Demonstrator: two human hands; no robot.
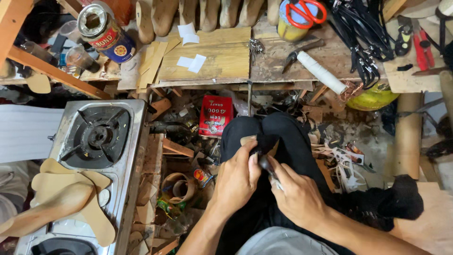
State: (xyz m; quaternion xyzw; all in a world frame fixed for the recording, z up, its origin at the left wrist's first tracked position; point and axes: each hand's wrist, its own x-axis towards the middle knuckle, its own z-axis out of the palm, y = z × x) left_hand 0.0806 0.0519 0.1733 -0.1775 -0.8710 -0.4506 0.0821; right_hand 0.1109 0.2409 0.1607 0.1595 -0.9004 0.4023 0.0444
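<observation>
— What are the hands doing?

— Both are together over the lap, on the black trousers. The left hand (234,182) is curled, fingertips pinching a small tan piece (248,140) with something dark against it. The right hand (296,196) is closed around a small tool (265,164) whose dark tip meets that piece, just beside the left thumb.

— So where exactly is the piece?

— Off the tabletop (222,59), below its front edge, held above the knees.

— And on the tabletop?

— White paper slips (190,62) near the middle, a hammer (304,49) and a white roll (322,72) to the right, a yellow tub with red scissors (306,10) at the back edge, a tin can (104,30) at the back left.

— Anything else?

— A gas stove (96,137) at left with tan insoles (75,198) lying on it, and a red packet (215,115) among scraps on the floor.
</observation>
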